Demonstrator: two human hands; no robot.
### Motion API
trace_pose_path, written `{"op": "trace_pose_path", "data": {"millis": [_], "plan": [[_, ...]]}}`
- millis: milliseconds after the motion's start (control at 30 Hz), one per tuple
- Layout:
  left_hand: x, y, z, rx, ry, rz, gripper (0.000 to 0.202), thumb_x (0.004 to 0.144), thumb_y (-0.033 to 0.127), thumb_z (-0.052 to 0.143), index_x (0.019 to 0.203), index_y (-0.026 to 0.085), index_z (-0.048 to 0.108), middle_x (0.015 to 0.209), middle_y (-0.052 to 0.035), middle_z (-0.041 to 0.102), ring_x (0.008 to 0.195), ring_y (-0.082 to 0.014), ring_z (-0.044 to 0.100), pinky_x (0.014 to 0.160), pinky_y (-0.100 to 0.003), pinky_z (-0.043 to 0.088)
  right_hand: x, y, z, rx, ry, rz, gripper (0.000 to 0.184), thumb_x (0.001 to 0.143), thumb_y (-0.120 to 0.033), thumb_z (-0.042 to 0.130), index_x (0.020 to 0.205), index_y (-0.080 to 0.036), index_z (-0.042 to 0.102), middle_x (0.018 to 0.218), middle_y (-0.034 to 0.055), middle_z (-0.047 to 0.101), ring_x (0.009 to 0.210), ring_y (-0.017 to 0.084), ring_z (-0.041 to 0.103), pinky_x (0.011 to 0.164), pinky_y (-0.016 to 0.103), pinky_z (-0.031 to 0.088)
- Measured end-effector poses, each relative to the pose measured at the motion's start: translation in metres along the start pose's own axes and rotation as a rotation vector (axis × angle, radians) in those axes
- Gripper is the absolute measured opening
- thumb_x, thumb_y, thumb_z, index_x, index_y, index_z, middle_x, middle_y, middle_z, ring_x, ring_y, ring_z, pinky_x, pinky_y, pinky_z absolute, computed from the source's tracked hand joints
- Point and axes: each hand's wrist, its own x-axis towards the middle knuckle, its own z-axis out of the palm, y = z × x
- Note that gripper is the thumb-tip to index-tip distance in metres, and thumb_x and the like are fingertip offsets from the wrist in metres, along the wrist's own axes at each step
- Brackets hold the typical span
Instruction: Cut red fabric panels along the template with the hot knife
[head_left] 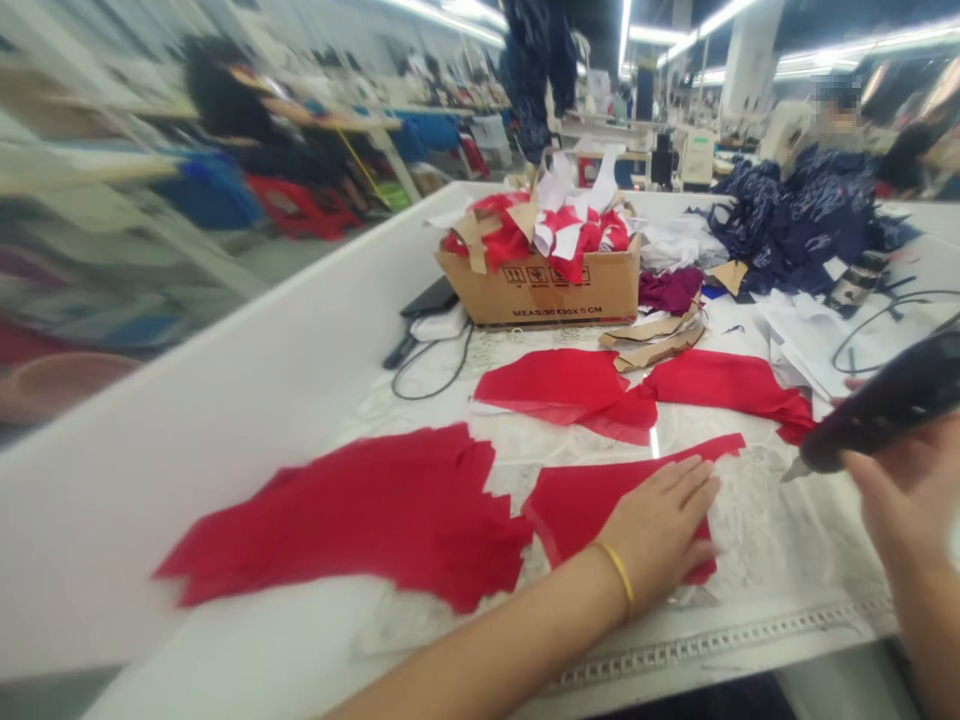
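Observation:
My left hand (pixel 660 525) lies flat, fingers stretched out, on a piece of red fabric (pixel 585 500) near the table's front edge. A yellow bracelet (pixel 619 572) circles that wrist. At the right side, my right hand (pixel 911 490) is wrapped round a black handheld tool with a pointed metal tip (pixel 877 405); its exact kind is unclear. The tip points left, just right of the fabric under my left hand. A larger stack of red fabric (pixel 367 510) lies to the left. Farther back are two more red pieces, one left (pixel 562 390) and one right (pixel 727 385).
A cardboard box (pixel 540 290) full of red and white scraps stands at the back. Beside it are a black cable (pixel 431 395) and brown card strips (pixel 660 340). Dark blue garments (pixel 802 220) are heaped at back right. A white raised side wall (pixel 247 370) borders the left.

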Motion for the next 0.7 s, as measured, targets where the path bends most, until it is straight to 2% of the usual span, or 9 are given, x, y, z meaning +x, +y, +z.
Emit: {"op": "trace_pose_path", "data": {"millis": [33, 67, 167, 300, 367, 533, 633, 700], "plan": [[0.011, 0.001, 0.004, 0.005, -0.020, 0.002, 0.064, 0.102, 0.049, 0.061, 0.149, 0.009, 0.048, 0.155, -0.0179, 0.052, 0.151, -0.0277, 0.042, 0.126, -0.040, 0.034, 0.000, -0.011, 0.007, -0.006, 0.037, 0.022, 0.064, 0.079, -0.048, 0.078, 0.132, -0.027, 0.049, 0.121, 0.0147, 0.068, 0.094, 0.030, 0.075, 0.069, 0.041, 0.063], [0.022, 0.001, 0.007, 0.012, -0.035, -0.002, 0.064, 0.102, 0.051, 0.059, 0.150, 0.009, 0.048, 0.156, -0.0181, 0.051, 0.152, -0.0274, 0.040, 0.127, -0.039, 0.033, 0.001, -0.020, 0.014, -0.039, 0.033, 0.047, 0.055, 0.078, -0.041, 0.080, 0.124, -0.025, 0.056, 0.113, 0.0127, 0.071, 0.083, 0.026, 0.075, 0.067, 0.039, 0.063], [0.041, 0.000, 0.013, 0.032, -0.056, -0.027, 0.064, 0.105, 0.053, 0.053, 0.151, 0.009, 0.046, 0.159, -0.0181, 0.047, 0.153, -0.0263, 0.039, 0.128, -0.039, 0.031, 0.012, -0.035, 0.033, -0.017, 0.009, 0.062, 0.034, 0.078, -0.033, 0.073, 0.109, -0.023, 0.062, 0.095, 0.0074, 0.076, 0.072, 0.022, 0.073, 0.068, 0.038, 0.063], [0.045, -0.002, 0.019, 0.042, -0.061, -0.028, 0.065, 0.107, 0.057, 0.045, 0.152, 0.011, 0.045, 0.159, -0.0176, 0.046, 0.153, -0.0263, 0.039, 0.128, -0.041, 0.031, 0.031, -0.029, 0.048, 0.064, 0.008, 0.073, 0.015, 0.075, -0.032, 0.070, 0.084, -0.023, 0.063, 0.083, 0.0041, 0.075, 0.071, 0.022, 0.071, 0.073, 0.041, 0.062], [0.044, -0.002, 0.021, 0.048, -0.061, -0.026, 0.065, 0.107, 0.058, 0.043, 0.151, 0.011, 0.047, 0.158, -0.0185, 0.048, 0.152, -0.0279, 0.040, 0.127, -0.043, 0.032, 0.038, -0.025, 0.054, 0.087, 0.028, 0.079, 0.014, 0.075, -0.033, 0.071, 0.077, -0.023, 0.062, 0.083, 0.0048, 0.074, 0.072, 0.022, 0.071, 0.077, 0.044, 0.062], [0.048, -0.002, 0.023, 0.053, -0.063, -0.014, 0.067, 0.105, 0.060, 0.047, 0.146, 0.007, 0.050, 0.156, -0.0219, 0.049, 0.149, -0.0325, 0.044, 0.125, -0.046, 0.036, 0.041, -0.020, 0.067, 0.150, 0.064, 0.080, 0.022, 0.076, -0.035, 0.074, 0.086, -0.024, 0.057, 0.073, 0.0010, 0.068, 0.065, 0.020, 0.067, 0.072, 0.043, 0.060], [0.049, -0.004, 0.026, 0.039, -0.039, -0.008, 0.066, 0.104, 0.060, 0.047, 0.146, 0.009, 0.050, 0.157, -0.0221, 0.047, 0.149, -0.0335, 0.043, 0.125, -0.049, 0.036, 0.041, -0.017, 0.073, 0.300, 0.048, 0.064, 0.030, 0.079, -0.036, 0.072, 0.096, -0.026, 0.050, 0.071, -0.0020, 0.065, 0.061, 0.020, 0.067, 0.067, 0.040, 0.059], [0.048, -0.006, 0.028, 0.021, -0.021, -0.006, 0.064, 0.105, 0.060, 0.045, 0.147, 0.012, 0.049, 0.159, -0.0211, 0.045, 0.149, -0.0333, 0.042, 0.125, -0.050, 0.036, 0.041, -0.015, 0.075, 0.324, 0.054, 0.062, 0.032, 0.080, -0.038, 0.071, 0.099, -0.027, 0.047, 0.070, -0.0027, 0.064, 0.060, 0.019, 0.065, 0.066, 0.040, 0.058]]}}
